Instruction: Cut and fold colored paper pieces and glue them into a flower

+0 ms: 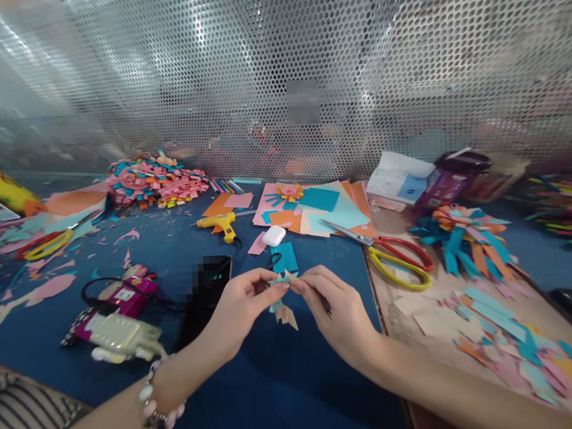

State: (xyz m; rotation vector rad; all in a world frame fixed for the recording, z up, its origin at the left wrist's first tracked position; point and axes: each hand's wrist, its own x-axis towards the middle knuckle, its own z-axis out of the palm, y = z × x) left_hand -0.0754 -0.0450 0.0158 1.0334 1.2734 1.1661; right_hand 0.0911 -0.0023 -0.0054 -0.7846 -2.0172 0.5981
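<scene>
Between my two hands is a small paper piece [286, 314] in pale blue and peach, with pointed, cut-looking ends hanging down. My left hand [245, 306], with a beaded bracelet on its wrist, pinches it between thumb and fingers. From the other side, the fingertips of my right hand [339, 309] are closed on its upper edge. Just beyond lie a blue paper square [286, 257] and a white earbud case [274, 235]. A yellow glue gun [220, 224] rests farther back on the left. Open scissors [395, 254] with red and yellow handles lie right of my hands.
Coloured paper sheets [346, 206] with a paper flower [289, 192] lie at the back. Paper-strip heaps [148, 182] stand back left, a strip bundle [469, 233] right. Paper scraps [510, 338] cover the right side. A phone [208, 286] and a purple power bank [115, 302] lie left.
</scene>
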